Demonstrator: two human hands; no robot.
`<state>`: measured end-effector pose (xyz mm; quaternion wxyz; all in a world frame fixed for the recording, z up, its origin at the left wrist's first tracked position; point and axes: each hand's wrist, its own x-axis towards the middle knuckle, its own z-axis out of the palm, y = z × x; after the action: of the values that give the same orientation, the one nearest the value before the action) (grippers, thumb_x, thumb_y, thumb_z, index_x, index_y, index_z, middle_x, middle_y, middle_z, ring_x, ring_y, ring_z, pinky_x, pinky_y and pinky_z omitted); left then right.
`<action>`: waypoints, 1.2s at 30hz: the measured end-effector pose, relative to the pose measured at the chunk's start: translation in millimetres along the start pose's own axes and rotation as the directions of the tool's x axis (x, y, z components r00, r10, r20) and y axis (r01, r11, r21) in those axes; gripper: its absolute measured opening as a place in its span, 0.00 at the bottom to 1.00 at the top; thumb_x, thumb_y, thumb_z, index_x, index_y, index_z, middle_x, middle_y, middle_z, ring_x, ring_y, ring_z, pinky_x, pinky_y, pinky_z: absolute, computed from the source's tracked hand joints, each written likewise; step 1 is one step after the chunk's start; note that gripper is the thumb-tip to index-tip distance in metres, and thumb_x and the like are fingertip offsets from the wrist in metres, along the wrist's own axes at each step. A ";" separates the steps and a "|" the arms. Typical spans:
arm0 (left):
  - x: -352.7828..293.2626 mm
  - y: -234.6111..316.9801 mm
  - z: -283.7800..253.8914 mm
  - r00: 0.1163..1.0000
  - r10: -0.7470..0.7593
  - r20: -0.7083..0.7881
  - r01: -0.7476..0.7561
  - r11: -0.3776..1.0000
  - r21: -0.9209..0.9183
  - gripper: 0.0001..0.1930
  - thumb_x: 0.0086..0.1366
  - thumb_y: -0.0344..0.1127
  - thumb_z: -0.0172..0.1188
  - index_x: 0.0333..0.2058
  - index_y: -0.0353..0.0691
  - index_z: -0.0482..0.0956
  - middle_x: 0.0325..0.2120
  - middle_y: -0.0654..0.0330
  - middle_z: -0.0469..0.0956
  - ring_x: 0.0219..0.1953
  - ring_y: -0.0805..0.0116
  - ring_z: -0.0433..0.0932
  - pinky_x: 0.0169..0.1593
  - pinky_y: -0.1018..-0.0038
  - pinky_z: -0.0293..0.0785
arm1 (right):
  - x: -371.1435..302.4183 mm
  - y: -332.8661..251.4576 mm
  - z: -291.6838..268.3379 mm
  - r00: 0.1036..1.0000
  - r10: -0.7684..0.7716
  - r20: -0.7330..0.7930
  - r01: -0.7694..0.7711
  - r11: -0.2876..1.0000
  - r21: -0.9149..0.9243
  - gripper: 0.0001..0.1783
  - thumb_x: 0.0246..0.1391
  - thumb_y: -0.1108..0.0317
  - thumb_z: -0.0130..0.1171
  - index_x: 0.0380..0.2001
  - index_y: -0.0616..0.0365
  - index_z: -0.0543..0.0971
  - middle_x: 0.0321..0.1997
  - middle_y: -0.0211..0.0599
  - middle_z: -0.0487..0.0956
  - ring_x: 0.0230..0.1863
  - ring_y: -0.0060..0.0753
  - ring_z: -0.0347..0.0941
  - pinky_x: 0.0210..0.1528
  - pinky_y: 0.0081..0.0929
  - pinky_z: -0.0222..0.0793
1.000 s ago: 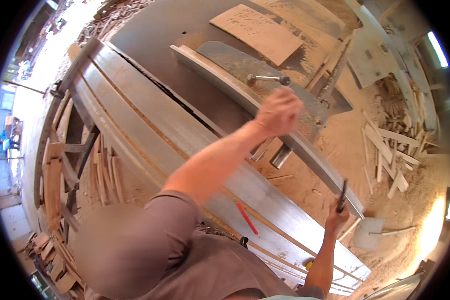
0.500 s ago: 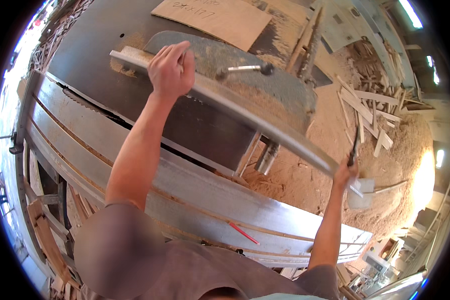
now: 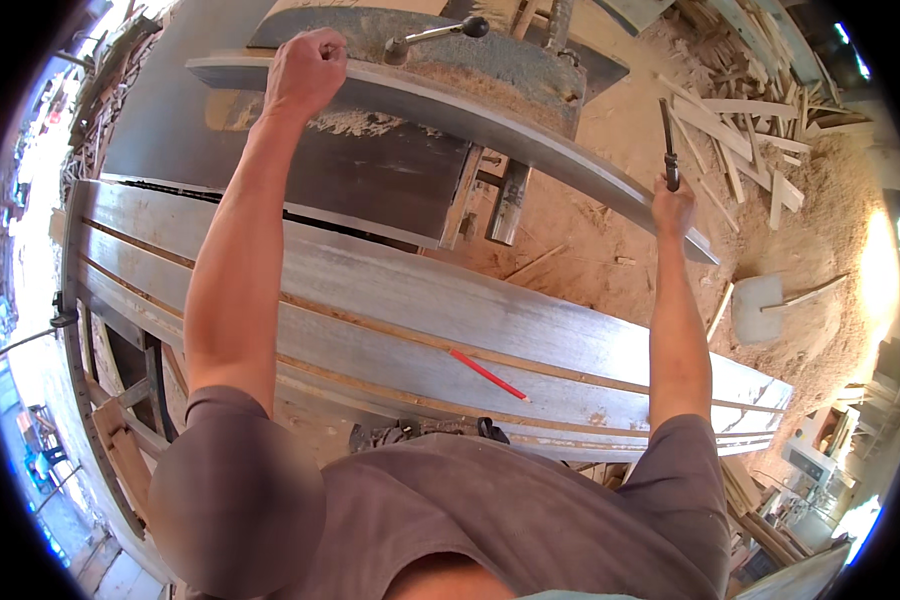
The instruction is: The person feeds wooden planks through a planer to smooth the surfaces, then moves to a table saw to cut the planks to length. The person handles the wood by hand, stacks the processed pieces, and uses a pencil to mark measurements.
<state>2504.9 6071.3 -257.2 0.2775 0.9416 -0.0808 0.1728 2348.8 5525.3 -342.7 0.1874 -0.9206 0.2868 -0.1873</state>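
Observation:
A long grey metal rail [image 3: 530, 150] lies across the dark saw table [image 3: 380, 175], its right end reaching past the table edge. My left hand [image 3: 308, 72] is closed over the rail near its left end. At the right end my right hand [image 3: 673, 207] grips a slim tool [image 3: 671, 165] with a dark handle and a thin shaft pointing away; its exact kind is unclear. That hand is against the rail, its fingers partly hidden. Behind the rail sits a grey casting [image 3: 530, 85] with a lever [image 3: 435, 36] ending in a black knob.
Nearer me runs a grooved silver sliding table [image 3: 570, 340] with a red pencil [image 3: 488, 374] on it. A toothed blade [image 3: 165, 187] shows in the slot at left. Wood offcuts [image 3: 730, 130], sawdust [image 3: 830, 230] and a shovel [image 3: 760, 308] lie on the floor at right.
The rail has shifted away from me across the saw table, baring a line of sawdust on its near side. Both hands moved with it. My view has tilted nearer, and the cardboard-coloured panel left sight.

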 end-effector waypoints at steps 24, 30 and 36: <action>-82.6 453.8 44.5 0.255 0.715 0.651 -0.963 0.125 0.240 0.11 0.49 0.39 0.65 0.29 0.40 0.88 0.33 0.48 0.85 0.44 0.51 0.83 0.52 0.62 0.76 | -275.4 119.1 -168.5 0.923 -0.309 0.230 0.278 0.948 0.155 0.15 0.39 0.81 0.61 0.26 0.42 0.84 0.23 0.25 0.79 0.35 0.40 0.73 0.43 0.39 0.65; -119.6 456.0 71.5 0.382 0.830 0.405 -0.923 0.364 0.124 0.15 0.60 0.36 0.63 0.46 0.39 0.83 0.47 0.52 0.81 0.54 0.50 0.75 0.59 0.58 0.70 | -318.0 149.0 -187.3 0.925 -0.375 0.060 0.364 0.920 0.147 0.18 0.38 0.79 0.62 0.34 0.45 0.86 0.34 0.30 0.78 0.43 0.42 0.73 0.52 0.40 0.66; -238.1 341.5 57.3 0.624 0.766 0.154 -0.729 0.642 -0.237 0.16 0.56 0.26 0.65 0.45 0.37 0.80 0.44 0.50 0.79 0.49 0.47 0.75 0.57 0.55 0.70 | -312.6 179.3 -179.9 0.901 -0.435 -0.015 0.414 0.846 0.336 0.17 0.48 0.79 0.57 0.41 0.51 0.86 0.40 0.36 0.80 0.49 0.46 0.73 0.56 0.42 0.66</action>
<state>2215.5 5768.8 -221.5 0.2387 0.8117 -0.5113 0.1507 1946.1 5532.3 -343.4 0.3017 -0.9218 0.0348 -0.2411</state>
